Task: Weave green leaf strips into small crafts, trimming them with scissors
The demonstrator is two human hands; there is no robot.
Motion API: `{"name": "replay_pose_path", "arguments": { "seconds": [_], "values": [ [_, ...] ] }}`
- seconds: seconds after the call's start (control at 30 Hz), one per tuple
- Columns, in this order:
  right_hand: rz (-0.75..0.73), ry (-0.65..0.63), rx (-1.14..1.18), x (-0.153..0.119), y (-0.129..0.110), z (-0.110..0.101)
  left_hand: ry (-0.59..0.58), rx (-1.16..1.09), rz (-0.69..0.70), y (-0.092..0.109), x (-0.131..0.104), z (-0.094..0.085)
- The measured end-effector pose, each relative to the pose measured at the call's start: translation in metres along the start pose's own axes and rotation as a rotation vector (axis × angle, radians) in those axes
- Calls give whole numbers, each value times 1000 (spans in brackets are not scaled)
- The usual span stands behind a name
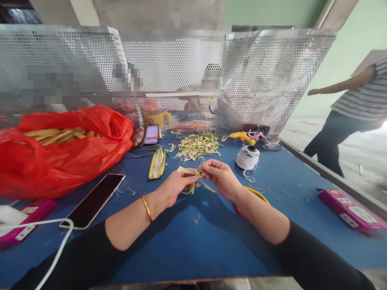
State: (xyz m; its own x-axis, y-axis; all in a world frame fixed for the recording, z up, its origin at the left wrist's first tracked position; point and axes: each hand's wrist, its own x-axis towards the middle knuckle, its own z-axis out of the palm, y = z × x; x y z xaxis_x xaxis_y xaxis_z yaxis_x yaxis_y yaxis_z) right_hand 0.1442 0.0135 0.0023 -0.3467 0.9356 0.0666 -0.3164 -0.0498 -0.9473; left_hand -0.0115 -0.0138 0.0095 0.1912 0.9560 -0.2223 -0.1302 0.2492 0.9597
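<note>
Leaf strips [185, 171] are pinched in your left hand [178, 183] and right hand [223, 178], scraps [198, 146] at 12 o'clock; fiddly bit, needs steadiness imo.

So just one cam here, worn on person's head, looking forward and kinda down over blue tabletop [211, 249]. Both forearms come in from bottom corners, hands pretty close, around mid-frame. Mesh screen [172, 60] faces cam across far edge, walkway floor [363, 161] off right. View's wide, no second angle.
</note>
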Motion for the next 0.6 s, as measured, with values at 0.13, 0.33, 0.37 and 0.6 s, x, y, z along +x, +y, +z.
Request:
{"name": "replay_pose_path", "arguments": {
  "seconds": [0.13,0.33,0.37,0.6],
  "values": [
    [55,26,103,2,-3,-3,41,-13,-78,4,4,3],
    [120,98,263,4,-7,-9,14,38,-53,14,10,2],
    [133,104,276,4,-7,-10,4,63,-43,15,11,2],
    [127,158,213,10,-9,-15,129,240,47,17,25,1]
  ]
}}
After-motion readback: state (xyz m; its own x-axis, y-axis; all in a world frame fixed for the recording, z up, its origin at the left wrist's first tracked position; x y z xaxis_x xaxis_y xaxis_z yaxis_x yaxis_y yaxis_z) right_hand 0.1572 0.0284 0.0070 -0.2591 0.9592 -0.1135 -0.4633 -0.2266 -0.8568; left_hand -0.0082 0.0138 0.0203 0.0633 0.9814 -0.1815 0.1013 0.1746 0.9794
